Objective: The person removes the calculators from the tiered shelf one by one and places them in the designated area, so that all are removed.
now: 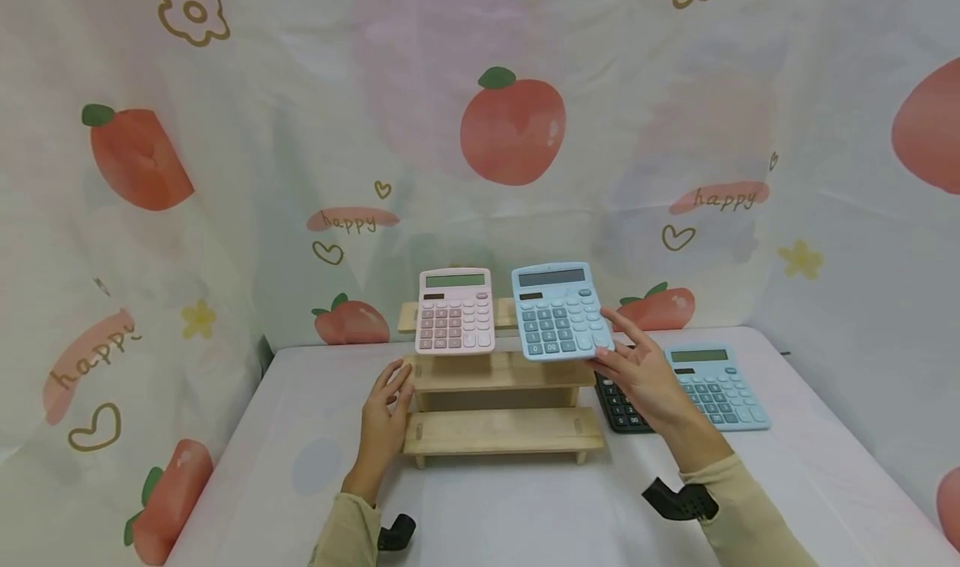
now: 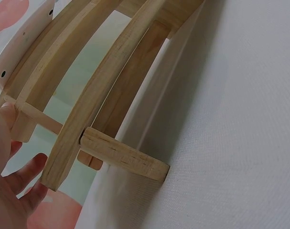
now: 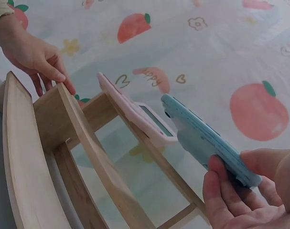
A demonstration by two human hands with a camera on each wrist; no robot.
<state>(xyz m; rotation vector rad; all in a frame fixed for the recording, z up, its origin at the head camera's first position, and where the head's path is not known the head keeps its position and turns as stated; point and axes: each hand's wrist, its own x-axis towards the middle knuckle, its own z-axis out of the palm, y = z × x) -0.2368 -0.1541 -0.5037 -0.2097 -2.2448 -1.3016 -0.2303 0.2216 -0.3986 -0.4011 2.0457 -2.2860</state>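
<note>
A light-blue calculator [image 1: 558, 313] is in my right hand [image 1: 648, 379], which pinches its lower right corner between thumb and fingers. In the right wrist view this calculator [image 3: 207, 138] is seen edge-on, tilted and apart from the pink one. The pink calculator [image 1: 456, 313] leans on the upper part of a tiered wooden stand [image 1: 502, 432], at the left. My left hand [image 1: 384, 417] holds the left end of the stand's middle step. In the left wrist view, the thumb and fingers of that hand [image 2: 11, 191] lie around the wood.
Right of the stand, a black calculator [image 1: 621, 404] lies partly hidden behind my right hand. Beside it is another light-blue calculator [image 1: 720, 383]. A white cloth covers the table [image 1: 510, 517], and a fruit-printed curtain [image 1: 420, 92] hangs behind and along the sides.
</note>
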